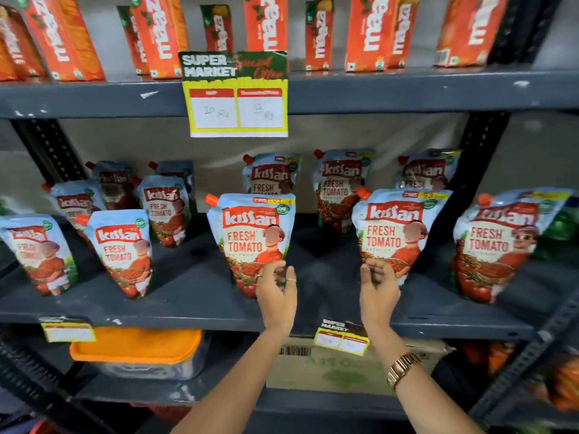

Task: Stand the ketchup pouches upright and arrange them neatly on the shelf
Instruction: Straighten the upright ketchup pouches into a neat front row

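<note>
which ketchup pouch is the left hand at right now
The centre front pouch. The left hand is at its lower right corner, while the right hand is at the next front pouch.

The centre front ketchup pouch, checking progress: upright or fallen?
Upright: centre front ketchup pouch stands on its base, spout cap up, left hand at its bottom.

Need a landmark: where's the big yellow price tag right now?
Head view, upper centre: the yellow price tag hangs from the upper shelf edge, directly above the centre front ketchup pouch.

Ketchup pouches (255, 242) upright in two rows on the shelf (194, 308)
</note>
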Demonstrator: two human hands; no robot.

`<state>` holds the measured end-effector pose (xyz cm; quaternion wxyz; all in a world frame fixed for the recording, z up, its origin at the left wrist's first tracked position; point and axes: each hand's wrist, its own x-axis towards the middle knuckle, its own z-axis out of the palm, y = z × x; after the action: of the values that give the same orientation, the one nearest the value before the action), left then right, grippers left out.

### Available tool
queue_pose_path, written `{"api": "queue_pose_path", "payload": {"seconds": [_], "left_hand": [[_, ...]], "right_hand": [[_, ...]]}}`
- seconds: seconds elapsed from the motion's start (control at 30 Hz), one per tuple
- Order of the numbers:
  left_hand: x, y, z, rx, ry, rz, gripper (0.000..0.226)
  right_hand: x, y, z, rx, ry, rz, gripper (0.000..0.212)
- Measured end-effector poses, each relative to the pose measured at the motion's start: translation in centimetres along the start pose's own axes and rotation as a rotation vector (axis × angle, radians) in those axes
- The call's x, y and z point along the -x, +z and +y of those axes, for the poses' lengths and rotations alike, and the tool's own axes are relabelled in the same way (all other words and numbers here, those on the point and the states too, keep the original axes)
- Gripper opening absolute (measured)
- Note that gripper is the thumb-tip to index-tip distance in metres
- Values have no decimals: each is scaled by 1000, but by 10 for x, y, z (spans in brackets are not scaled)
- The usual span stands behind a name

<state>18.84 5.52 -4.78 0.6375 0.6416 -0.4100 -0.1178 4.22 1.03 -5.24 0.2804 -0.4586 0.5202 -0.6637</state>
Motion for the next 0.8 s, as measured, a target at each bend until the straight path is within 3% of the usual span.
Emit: {"api": "queue_pose_path", "payload": {"seconds": [0.17, 0.3, 0.47, 0.63, 0.8], "left_hand": [[16, 42, 12, 86, -86, -167, 17], [21, 68, 19, 86, -165, -328, 28], [23, 94, 28, 86, -282, -526, 50], [14, 107, 27, 90, -324, -664, 57], [11, 106, 25, 71, -338, -740, 54]], "right_hand": [[-20, -38, 9, 66, 0, 89, 6], [-38, -57, 17, 76, 46, 58, 17], [-54, -70, 24, 173, 156, -136, 50], [-53, -75, 30, 94, 180, -280, 49], [-55, -78, 37, 112, 210, -307, 53]]}}
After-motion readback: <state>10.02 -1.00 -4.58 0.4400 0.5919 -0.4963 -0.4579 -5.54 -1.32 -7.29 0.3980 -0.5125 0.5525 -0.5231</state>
